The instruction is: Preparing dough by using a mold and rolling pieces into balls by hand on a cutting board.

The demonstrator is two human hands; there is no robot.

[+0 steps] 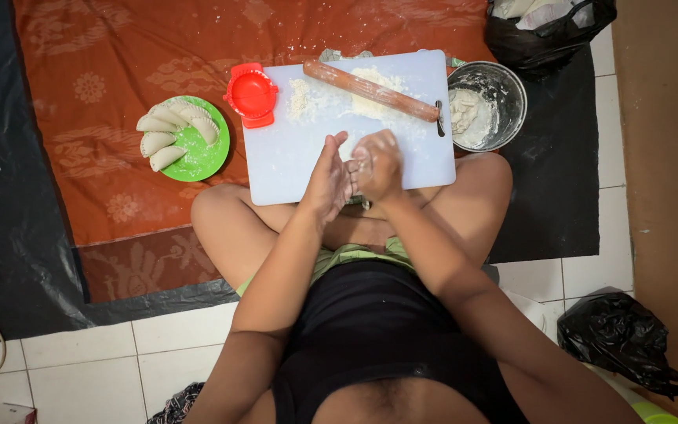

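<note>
The person sits cross-legged on the floor, both hands raised together over the near edge of the white cutting board (292,157). The left hand (328,179) is flat and open, fingers pointing away toward the board; the right hand (376,165) is curled against its palm. Both are dusted with flour, and something pale seems pressed between them, though whether it is a lump of dough I cannot tell.

Just beyond the hands, flour (301,98) lies scattered on the board. Farther still, the wooden rolling pin (370,90) lies across the board's far part, its long axis running from upper left to lower right, the right end nearer the right hand. Touching the board's far left corner is a red dumpling press (251,94); left of that, well apart, a green plate (202,157) carries folded dumplings (168,129). A metal bowl (512,98) of dough sits just beside the board's right edge.
</note>
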